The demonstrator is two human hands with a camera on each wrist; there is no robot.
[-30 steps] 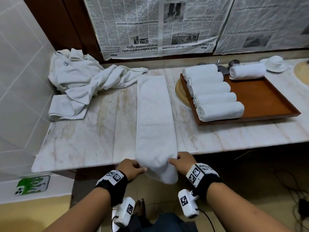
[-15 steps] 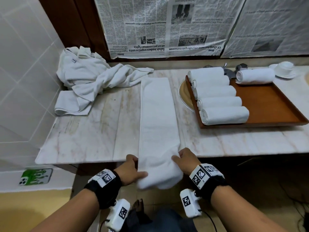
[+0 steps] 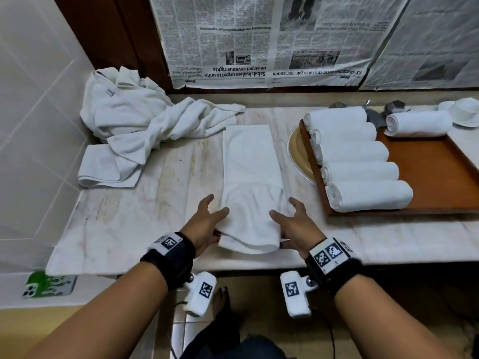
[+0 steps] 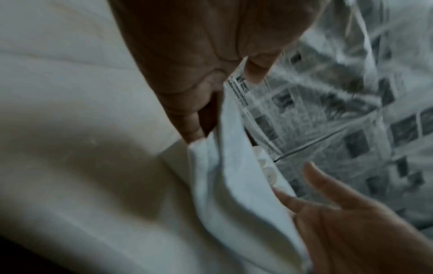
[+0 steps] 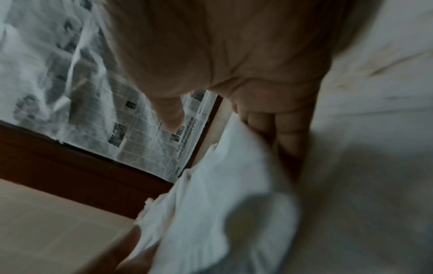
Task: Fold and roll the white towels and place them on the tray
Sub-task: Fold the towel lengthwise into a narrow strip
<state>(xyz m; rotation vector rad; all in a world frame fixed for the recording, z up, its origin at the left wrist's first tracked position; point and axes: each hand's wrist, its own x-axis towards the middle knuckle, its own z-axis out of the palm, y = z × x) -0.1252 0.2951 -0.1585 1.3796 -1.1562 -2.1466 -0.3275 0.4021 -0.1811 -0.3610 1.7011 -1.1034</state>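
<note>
1. The marble counter [image 3: 134,224] ran left to right w/ everything on it; newspaper [image 3: 259,40] covered the wall at the far side.
2. Far left sat the heap of unfolded white towels [image 3: 134,125], untouched, so several were left to fold, I'd say.
3. On the right, the wooden tray [image 3: 430,177] held five rolled towels [image 3: 360,164] in a row at its left end, plus one more roll [image 3: 417,123] at the far edge. Six done by my count.
4. In the middle lay the folded towel strip [image 3: 248,161], long axis running near to far, its near end doubled up into the start of a roll. Approx. one turn in; most of the strip lay flat beyond.
5. My left hand [image 3: 204,224] and right hand [image 3: 295,226] flanked that near end, fingers spread and mostly straight, pressing the cloth from both sides, not clamped on it.
</note>
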